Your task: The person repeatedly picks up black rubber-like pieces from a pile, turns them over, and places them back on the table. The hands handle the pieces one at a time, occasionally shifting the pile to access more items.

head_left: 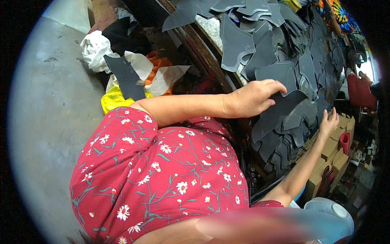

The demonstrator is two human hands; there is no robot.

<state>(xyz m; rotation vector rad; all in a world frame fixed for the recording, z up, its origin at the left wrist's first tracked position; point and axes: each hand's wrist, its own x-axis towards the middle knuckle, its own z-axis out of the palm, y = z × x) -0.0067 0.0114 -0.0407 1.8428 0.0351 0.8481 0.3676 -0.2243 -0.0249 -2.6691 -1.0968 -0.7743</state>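
Observation:
My left hand (259,98) reaches over the near side of a heap of flat dark grey cut pieces. Its fingers are bent, with the thumb apart from them, and I see nothing gripped between them. The fingertips are at the curved edge of one dark cut piece (280,109); whether they touch it I cannot tell. Farther right, my right hand (330,122) is at the heap's far side, fingers apart and nothing visible in them. Closest to it are overlapping cut pieces (309,116), several with curved notches and faint pale marks.
Cardboard boxes (339,160) stand right of the heap, a red roll (344,140) among them. A pale fan (333,213) is at lower right. Left of the table edge (203,51) lie white cloth (96,51), a yellow bag (115,99) and one dark piece (126,77).

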